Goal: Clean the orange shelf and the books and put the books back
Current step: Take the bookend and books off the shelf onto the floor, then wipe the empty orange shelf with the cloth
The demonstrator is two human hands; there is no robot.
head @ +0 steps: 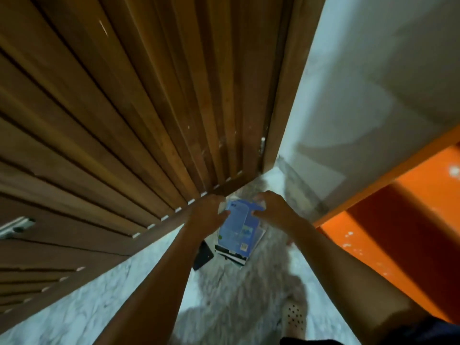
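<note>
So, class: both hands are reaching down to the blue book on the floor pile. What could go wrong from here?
1. The blue book tops an uneven stack; lifting it carelessly may scatter the pile.
2. The left hand is right beside the wooden door and could knock it.
3. The foot stands near the pile, so a step forward may tread on books.

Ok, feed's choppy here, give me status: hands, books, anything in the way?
Left hand and right hand both gripping blue book. Book atop stack on floor. Orange shelf at right. Nothing blocking.
</note>
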